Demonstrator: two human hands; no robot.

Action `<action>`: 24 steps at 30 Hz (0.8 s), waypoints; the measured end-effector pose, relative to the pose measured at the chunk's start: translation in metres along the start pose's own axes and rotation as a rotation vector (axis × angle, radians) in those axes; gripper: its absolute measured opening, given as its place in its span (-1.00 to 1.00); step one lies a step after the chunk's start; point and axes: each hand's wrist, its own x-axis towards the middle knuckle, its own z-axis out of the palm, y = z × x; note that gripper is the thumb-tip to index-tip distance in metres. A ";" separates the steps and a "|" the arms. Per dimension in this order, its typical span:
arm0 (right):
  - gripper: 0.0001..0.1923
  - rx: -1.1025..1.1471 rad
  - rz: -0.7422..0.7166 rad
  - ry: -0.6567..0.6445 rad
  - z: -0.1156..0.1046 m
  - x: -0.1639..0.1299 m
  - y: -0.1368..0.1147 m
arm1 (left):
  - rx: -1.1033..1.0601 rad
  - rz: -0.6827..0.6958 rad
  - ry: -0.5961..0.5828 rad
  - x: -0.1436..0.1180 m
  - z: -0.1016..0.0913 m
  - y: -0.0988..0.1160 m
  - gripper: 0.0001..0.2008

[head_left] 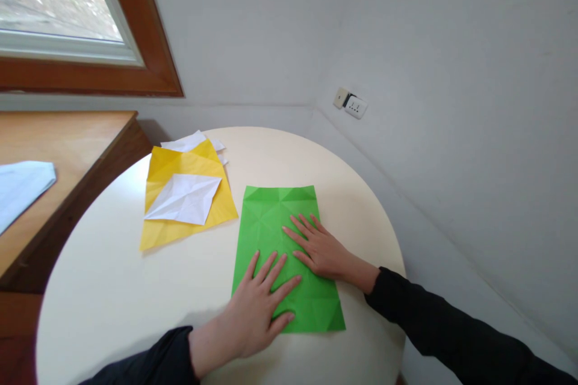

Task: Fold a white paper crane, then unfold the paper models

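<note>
A green sheet of paper point(266, 216), marked with crossing fold creases, lies spread on the round table point(135, 301). Flat on its lower left part rests my left hand point(259, 310), fingers spread. My right hand point(316, 249) lies on the sheet's right side, its fingers also apart. Neither hand grips anything. The creases under both palms are hidden. To the left of the green sheet is a creased yellow sheet point(189, 162), with a smaller creased white paper point(187, 200) on top of it.
More white paper point(183, 143) sticks out behind the yellow sheet. At the left stands a wooden desk point(81, 132) with a pale blue item point(24, 183) on it. A wood-framed window point(149, 24) is above. A wall socket point(356, 107) sits beyond the table's curved edge.
</note>
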 end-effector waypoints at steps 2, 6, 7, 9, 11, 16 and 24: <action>-0.43 -0.011 -0.003 0.011 0.000 0.000 0.000 | -0.005 0.001 -0.001 0.000 0.000 0.000 -0.46; -0.43 -0.037 -0.008 0.022 -0.001 0.000 -0.002 | -0.010 -0.002 0.001 0.000 -0.001 0.000 -0.46; -0.43 -0.045 -0.009 0.024 -0.001 0.000 -0.002 | -0.009 -0.001 0.000 0.000 -0.001 0.000 -0.46; -0.42 -0.056 -0.011 0.030 -0.001 0.000 -0.002 | -0.003 0.002 -0.002 0.000 -0.001 -0.001 -0.46; -0.42 -0.063 -0.015 0.035 -0.001 0.000 -0.002 | 0.006 0.001 -0.001 0.000 -0.001 -0.001 -0.46; -0.42 -0.084 -0.028 0.043 -0.002 0.001 -0.002 | 0.012 -0.001 0.015 -0.001 0.001 -0.001 -0.46; -0.42 -0.071 -0.049 0.036 -0.005 0.002 -0.003 | -0.001 0.003 0.011 -0.001 0.000 -0.001 -0.46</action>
